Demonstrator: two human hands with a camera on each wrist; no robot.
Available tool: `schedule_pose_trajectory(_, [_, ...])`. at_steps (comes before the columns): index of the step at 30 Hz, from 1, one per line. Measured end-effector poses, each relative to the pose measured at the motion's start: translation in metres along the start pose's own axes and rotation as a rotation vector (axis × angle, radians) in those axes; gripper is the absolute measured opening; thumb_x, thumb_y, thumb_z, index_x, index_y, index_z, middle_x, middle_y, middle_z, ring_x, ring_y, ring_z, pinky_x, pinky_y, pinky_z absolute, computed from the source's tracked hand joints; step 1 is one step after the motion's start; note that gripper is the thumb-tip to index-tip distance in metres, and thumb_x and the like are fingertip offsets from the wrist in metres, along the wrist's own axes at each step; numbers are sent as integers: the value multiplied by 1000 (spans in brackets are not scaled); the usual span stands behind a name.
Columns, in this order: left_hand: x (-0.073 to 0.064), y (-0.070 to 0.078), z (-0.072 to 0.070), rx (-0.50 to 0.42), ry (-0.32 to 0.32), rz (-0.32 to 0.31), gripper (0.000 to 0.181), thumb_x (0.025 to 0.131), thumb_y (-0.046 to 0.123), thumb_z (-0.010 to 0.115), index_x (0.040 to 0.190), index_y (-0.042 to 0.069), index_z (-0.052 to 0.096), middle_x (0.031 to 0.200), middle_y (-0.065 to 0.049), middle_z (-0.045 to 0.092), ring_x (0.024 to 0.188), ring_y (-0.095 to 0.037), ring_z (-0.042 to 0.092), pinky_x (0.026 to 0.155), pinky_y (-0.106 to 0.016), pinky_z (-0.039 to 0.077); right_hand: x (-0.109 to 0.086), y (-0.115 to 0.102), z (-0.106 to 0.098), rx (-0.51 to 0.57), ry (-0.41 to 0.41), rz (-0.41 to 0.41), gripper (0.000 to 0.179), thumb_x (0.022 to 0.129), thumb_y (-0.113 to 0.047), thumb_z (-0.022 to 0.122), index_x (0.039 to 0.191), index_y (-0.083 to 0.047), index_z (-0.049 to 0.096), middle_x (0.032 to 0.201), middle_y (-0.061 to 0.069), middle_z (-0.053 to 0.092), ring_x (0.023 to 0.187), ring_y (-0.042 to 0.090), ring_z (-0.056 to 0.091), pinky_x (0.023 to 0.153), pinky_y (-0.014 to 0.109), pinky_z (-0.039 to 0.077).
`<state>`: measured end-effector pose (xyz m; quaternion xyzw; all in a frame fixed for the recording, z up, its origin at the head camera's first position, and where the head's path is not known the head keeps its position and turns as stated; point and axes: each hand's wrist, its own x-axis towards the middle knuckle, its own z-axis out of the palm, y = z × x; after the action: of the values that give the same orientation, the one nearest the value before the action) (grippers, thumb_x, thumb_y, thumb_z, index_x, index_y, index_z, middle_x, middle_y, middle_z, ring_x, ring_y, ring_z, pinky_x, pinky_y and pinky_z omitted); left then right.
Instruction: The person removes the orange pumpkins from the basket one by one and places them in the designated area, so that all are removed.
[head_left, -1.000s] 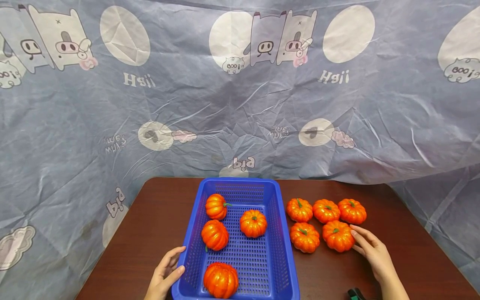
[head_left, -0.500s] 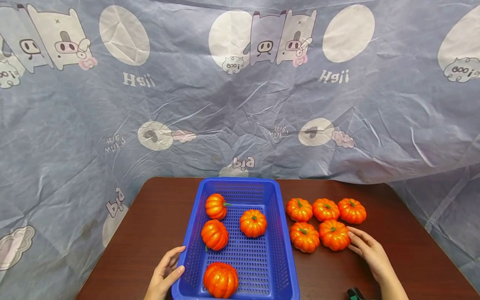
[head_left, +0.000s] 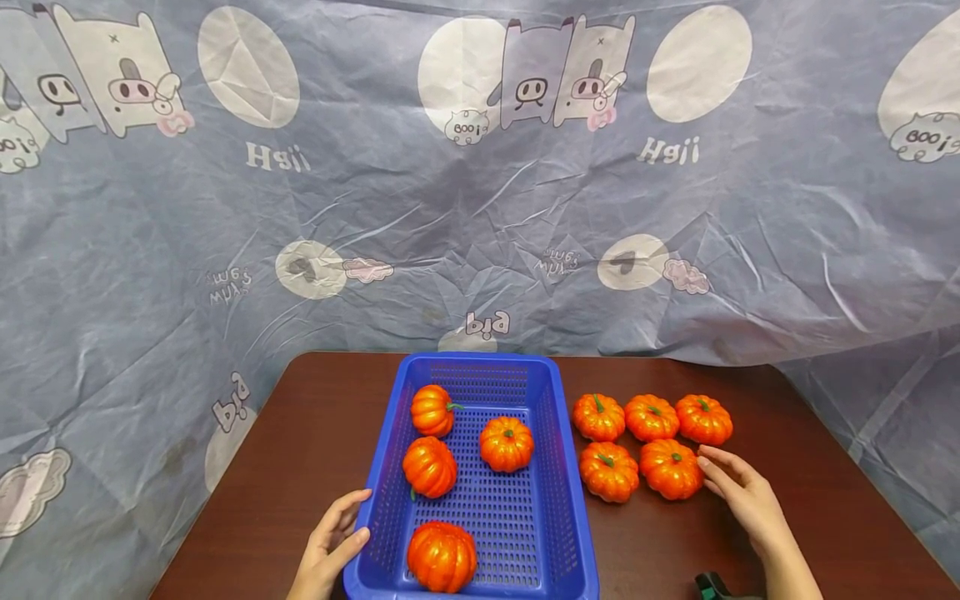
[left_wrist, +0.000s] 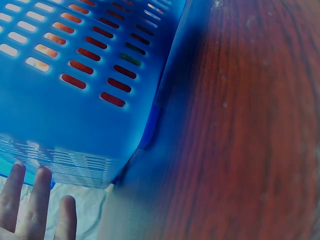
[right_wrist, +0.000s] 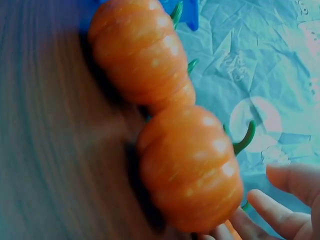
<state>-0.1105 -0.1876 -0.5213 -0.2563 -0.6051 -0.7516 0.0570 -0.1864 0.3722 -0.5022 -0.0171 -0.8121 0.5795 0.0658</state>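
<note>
My right hand [head_left: 748, 498] is at the right side of an orange toy pumpkin [head_left: 672, 470], the nearer right one of a group on the table. In the right wrist view, several fingertips of that hand [right_wrist: 287, 207] reach the side of this pumpkin [right_wrist: 192, 170], with the thumb and fingers spread. My left hand [head_left: 330, 542] rests against the left side of a blue plastic basket [head_left: 581, 533]. The left wrist view shows straight fingers [left_wrist: 37, 205] by the perforated basket wall [left_wrist: 65, 115]. Inside the basket lie several pumpkins, including a large one [head_left: 442, 557] at the near end.
Beside the basket, a pumpkin [head_left: 609, 472] sits left of the touched one. Behind them, more pumpkins [head_left: 652, 417] stand in a row. A dark object [head_left: 708, 586] lies by my right forearm. Patterned grey cloth [head_left: 480, 208] hangs behind the brown table [head_left: 330, 417].
My right hand has pushed the pumpkin slightly left, towards its neighbour, and the pumpkin's stem has since tipped a little to the right. The left hand and basket stay where they were.
</note>
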Motion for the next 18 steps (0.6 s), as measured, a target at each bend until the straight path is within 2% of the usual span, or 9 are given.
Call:
schedule_pose_trajectory(3, [1, 0, 0, -8, -6, 2, 48, 90, -17, 34, 137, -7, 33, 129, -13, 53, 109, -24, 58, 80, -39, 54, 9, 12, -4, 49, 34, -33, 50, 94, -26, 59, 129, 8, 48, 108, -18, 60, 94, -8, 57, 75, 15, 51])
schedule_pose_trajectory(7, [1, 0, 0, -16, -10, 4, 48, 91, -17, 34, 137, -6, 33, 130, -13, 53, 109, -25, 58, 80, -39, 54, 26, 32, -7, 87, 81, -62, 53, 89, -36, 63, 129, -1, 52, 113, -15, 60, 97, -3, 60, 76, 15, 50])
schedule_pose_trajectory(10, [0, 0, 0, -22, -10, 7, 48, 91, -17, 34, 137, -6, 33, 130, -13, 53, 110, -25, 58, 80, -40, 54, 37, 36, -3, 129, 100, -105, 49, 89, -33, 65, 127, -5, 55, 115, -9, 61, 97, 2, 62, 76, 14, 50])
schedule_pose_trajectory(13, [0, 1, 1, -27, -10, 3, 48, 91, -17, 34, 137, -6, 33, 130, -12, 53, 110, -24, 58, 80, -39, 54, 35, 8, 5, 151, 73, -124, 43, 91, -24, 62, 129, -4, 54, 117, -8, 61, 98, 5, 62, 77, 16, 51])
schedule_pose_trajectory(18, [1, 3, 2, -33, -16, -2, 45, 91, -15, 36, 136, -9, 33, 129, -11, 54, 110, -23, 58, 81, -38, 54, 18, -69, 29, 104, 34, -154, 40, 93, -15, 59, 128, 4, 51, 112, -14, 60, 96, -3, 59, 76, 13, 50])
